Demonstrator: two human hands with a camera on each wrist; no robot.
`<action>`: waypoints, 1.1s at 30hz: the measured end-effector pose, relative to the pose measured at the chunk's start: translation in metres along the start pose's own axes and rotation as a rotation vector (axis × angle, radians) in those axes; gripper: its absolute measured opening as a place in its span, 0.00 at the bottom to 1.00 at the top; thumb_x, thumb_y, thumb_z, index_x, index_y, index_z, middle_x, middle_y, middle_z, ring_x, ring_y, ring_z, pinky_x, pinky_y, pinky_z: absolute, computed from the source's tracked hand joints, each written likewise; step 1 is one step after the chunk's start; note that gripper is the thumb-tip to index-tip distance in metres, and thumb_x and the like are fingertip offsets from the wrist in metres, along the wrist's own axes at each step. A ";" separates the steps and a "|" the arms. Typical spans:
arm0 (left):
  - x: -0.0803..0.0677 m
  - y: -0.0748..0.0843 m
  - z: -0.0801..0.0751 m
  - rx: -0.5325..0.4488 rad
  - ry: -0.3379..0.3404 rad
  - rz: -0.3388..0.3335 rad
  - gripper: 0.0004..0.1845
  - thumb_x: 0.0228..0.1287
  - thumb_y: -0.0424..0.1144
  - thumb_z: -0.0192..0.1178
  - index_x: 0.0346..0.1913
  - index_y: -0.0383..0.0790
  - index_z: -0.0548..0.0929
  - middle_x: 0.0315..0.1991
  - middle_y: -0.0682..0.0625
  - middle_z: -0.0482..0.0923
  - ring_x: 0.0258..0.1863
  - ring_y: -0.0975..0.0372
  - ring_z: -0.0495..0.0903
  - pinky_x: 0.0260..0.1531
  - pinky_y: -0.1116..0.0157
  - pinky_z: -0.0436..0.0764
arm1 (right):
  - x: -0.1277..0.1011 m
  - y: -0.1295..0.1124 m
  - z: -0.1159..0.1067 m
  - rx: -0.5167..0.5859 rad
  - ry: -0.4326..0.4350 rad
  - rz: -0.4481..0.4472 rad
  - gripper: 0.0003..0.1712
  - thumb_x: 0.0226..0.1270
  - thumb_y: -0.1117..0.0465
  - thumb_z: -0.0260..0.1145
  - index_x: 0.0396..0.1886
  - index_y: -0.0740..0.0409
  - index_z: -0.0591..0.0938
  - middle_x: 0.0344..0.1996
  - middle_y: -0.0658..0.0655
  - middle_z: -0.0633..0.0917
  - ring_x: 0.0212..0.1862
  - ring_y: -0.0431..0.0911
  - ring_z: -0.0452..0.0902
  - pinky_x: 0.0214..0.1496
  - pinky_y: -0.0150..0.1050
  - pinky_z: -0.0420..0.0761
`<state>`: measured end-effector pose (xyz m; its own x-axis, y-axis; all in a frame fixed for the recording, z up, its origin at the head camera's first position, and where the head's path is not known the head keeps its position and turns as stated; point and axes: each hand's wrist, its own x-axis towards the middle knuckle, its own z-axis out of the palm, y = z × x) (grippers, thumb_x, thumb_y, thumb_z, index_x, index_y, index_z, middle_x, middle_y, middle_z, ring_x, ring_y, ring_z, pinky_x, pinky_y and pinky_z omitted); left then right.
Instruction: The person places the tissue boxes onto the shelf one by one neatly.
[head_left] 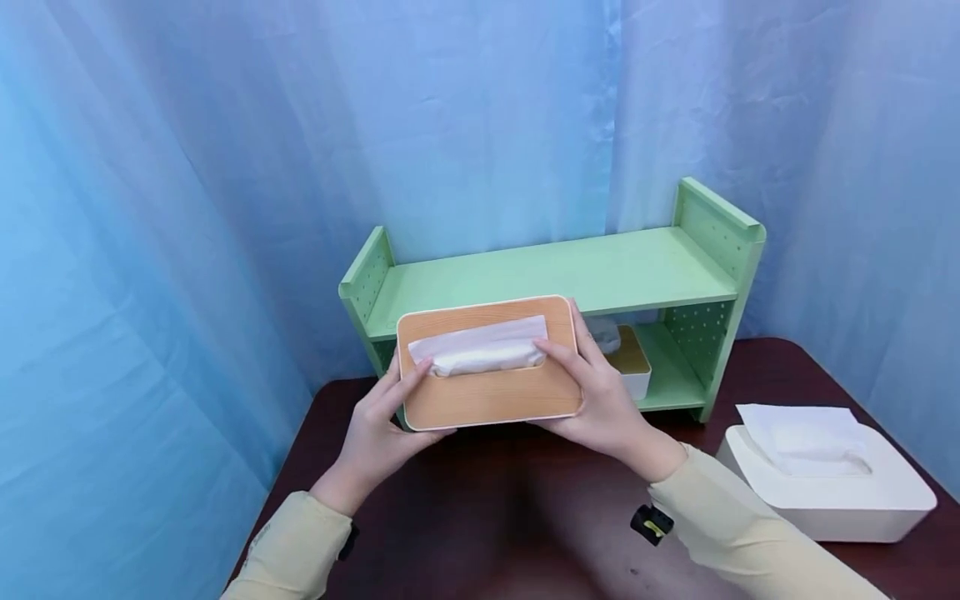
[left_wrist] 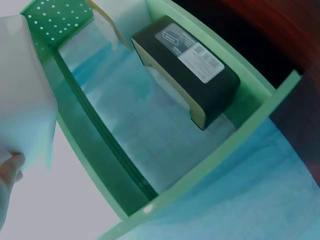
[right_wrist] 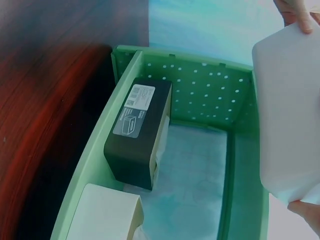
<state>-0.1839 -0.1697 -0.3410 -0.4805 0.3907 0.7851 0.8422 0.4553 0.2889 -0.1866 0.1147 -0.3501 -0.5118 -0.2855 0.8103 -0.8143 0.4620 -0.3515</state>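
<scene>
Lidded box (head_left: 491,362) before shelf (head_left: 555,275); second box (head_left: 628,360) on lower shelf; open box (head_left: 828,483) right, on table (head_left: 525,517).

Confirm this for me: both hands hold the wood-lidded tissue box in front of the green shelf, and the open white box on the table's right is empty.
Not quite. The open white box is not empty: the head view shows white tissues lying in it. The rest stands: the left hand and right hand hold the wood-lidded tissue box before the green shelf.

Head view looks down from above, both wrist views close, sharing green shelf (head_left: 555,275) interior
</scene>
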 end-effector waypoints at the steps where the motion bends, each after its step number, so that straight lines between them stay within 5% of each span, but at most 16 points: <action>1: 0.002 -0.003 -0.001 0.000 -0.004 -0.007 0.47 0.30 0.26 0.79 0.63 0.34 0.73 0.69 0.32 0.58 0.63 0.42 0.68 0.51 0.79 0.72 | 0.003 0.002 0.002 0.005 0.000 0.003 0.52 0.29 0.66 0.84 0.62 0.57 0.71 0.73 0.71 0.47 0.65 0.67 0.61 0.42 0.46 0.82; 6: 0.013 -0.017 0.000 -0.020 -0.046 -0.069 0.47 0.33 0.27 0.79 0.64 0.35 0.72 0.69 0.33 0.60 0.62 0.44 0.70 0.51 0.79 0.72 | 0.015 0.011 0.007 0.012 0.016 0.012 0.51 0.29 0.66 0.84 0.61 0.57 0.72 0.73 0.70 0.47 0.66 0.67 0.62 0.43 0.51 0.82; 11: 0.018 -0.022 0.002 -0.055 -0.075 -0.164 0.46 0.36 0.28 0.77 0.66 0.36 0.71 0.70 0.35 0.58 0.64 0.46 0.68 0.49 0.63 0.79 | 0.022 0.015 0.007 0.008 -0.018 0.049 0.51 0.31 0.65 0.83 0.62 0.56 0.71 0.73 0.71 0.48 0.66 0.67 0.61 0.44 0.52 0.81; 19: 0.030 -0.017 -0.001 -0.215 -0.064 -0.323 0.45 0.41 0.27 0.75 0.68 0.37 0.68 0.71 0.37 0.56 0.63 0.49 0.69 0.50 0.59 0.78 | 0.044 0.007 -0.007 0.036 -0.154 0.252 0.53 0.35 0.63 0.83 0.66 0.51 0.69 0.76 0.62 0.42 0.67 0.64 0.59 0.48 0.53 0.78; 27: 0.064 -0.018 -0.021 -0.203 -0.203 -0.532 0.44 0.48 0.36 0.74 0.70 0.49 0.66 0.70 0.45 0.62 0.63 0.55 0.70 0.55 0.57 0.75 | 0.077 0.010 -0.024 0.086 -0.316 0.462 0.53 0.41 0.56 0.81 0.69 0.48 0.66 0.76 0.56 0.42 0.72 0.61 0.51 0.62 0.59 0.66; 33: 0.086 -0.022 -0.030 -0.196 -0.290 -0.662 0.42 0.53 0.45 0.71 0.71 0.58 0.62 0.72 0.47 0.58 0.65 0.55 0.68 0.56 0.54 0.73 | 0.101 0.021 -0.033 0.130 -0.405 0.514 0.53 0.44 0.57 0.80 0.71 0.49 0.63 0.76 0.57 0.45 0.72 0.60 0.50 0.66 0.59 0.60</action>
<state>-0.2370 -0.1697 -0.2635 -0.9245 0.2923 0.2446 0.3693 0.5282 0.7646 -0.2465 0.1232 -0.2603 -0.8856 -0.3602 0.2931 -0.4523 0.5260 -0.7203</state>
